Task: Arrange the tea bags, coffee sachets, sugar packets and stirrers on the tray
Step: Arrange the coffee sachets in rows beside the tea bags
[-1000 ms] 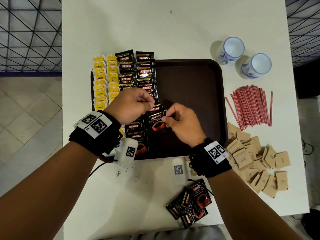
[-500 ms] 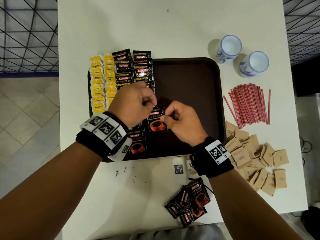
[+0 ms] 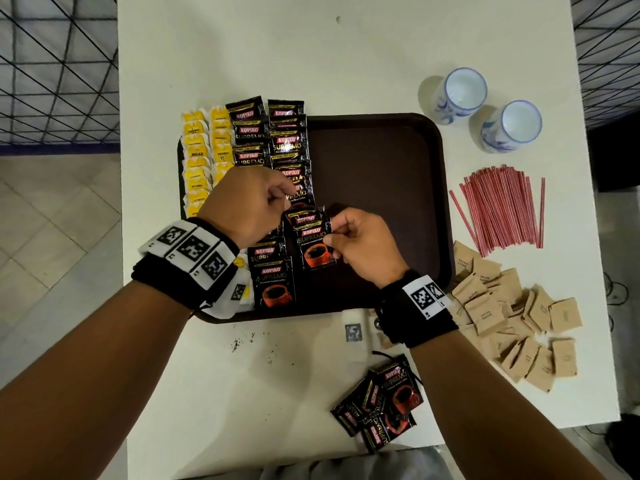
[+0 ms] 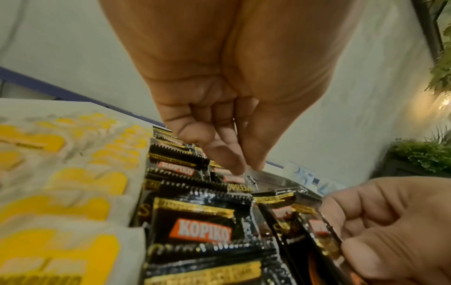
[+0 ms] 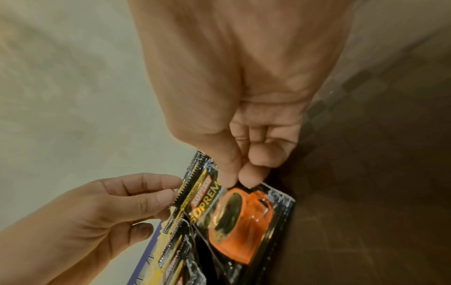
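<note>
On the left of the brown tray lie two columns of yellow tea bags and two columns of black coffee sachets. My right hand pinches a coffee sachet by its right edge, low over the tray at the near end of the second coffee column; the same right hand and coffee sachet fill the right wrist view. My left hand, fingers curled, pinches that sachet's top left corner. A second sachet lies tucked under its top edge.
Several loose coffee sachets lie on the white table near its front edge. Red stirrers and brown sugar packets lie right of the tray. Two blue-and-white cups stand at the back right. Dark crumbs dot the table in front of the tray.
Both hands stay on the same sachet at the same spot on the tray. The left hand has shifted slightly nearer and closer to the sachet's corner.
</note>
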`<state>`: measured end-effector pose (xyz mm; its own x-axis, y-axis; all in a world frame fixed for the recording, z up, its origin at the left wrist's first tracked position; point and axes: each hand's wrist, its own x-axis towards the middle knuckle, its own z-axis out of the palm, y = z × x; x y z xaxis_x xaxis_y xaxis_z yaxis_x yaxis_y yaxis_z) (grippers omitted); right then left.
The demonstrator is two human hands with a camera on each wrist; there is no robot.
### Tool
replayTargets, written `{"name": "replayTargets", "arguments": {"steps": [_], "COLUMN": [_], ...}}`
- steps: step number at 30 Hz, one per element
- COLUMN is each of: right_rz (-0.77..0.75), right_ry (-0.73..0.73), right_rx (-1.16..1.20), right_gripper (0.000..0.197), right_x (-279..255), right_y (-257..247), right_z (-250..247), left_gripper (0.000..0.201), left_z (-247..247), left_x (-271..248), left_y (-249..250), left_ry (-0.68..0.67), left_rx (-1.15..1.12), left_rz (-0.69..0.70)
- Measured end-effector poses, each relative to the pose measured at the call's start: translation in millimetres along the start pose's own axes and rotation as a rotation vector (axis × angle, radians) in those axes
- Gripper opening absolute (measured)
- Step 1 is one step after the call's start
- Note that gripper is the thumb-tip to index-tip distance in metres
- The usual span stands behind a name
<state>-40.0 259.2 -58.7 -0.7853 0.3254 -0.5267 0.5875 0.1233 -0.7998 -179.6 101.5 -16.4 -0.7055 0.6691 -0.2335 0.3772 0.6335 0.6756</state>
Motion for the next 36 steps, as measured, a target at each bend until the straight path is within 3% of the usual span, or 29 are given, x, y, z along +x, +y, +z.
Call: {"name": "replayTargets", "arguments": {"steps": [10,19,25,31,36], "right_rz": [0.016,0.034,0.048,0.04,0.056], "right_ry": [0.087,0.136,0.129,0.135,0.158], "right_rx": [-0.138,-0.159,-0.171,-0.225,-0.255], "right_gripper": [0.01,0.027,0.012,0.011,0.011], "right_x": [7.0,2.8,-2.8,-6.9,-7.2], "right_y": [-0.4,-10.2,-12.5,-11.9,-8.7], "right_z": [11.1,17.6,18.9,20.8,21.1], "left_gripper": [0.022,0.021,0.021,0.015,0.014], "left_z": [7.8,8.4,12.7,15.9,20.0], "left_x": [-4.7,-13.2,-14.9,-14.5,-11.7], "left_y": [-7.7,-12.9,-15.2,-11.6,-6.4], "left_ry": [-0.014,0.03,0.006,0.065,0.04], "left_rx": [0.07,0.06,0.165,0.222,0.266], "left_rz": [-0.016,0.015,0.057,0.056,0.07]}}
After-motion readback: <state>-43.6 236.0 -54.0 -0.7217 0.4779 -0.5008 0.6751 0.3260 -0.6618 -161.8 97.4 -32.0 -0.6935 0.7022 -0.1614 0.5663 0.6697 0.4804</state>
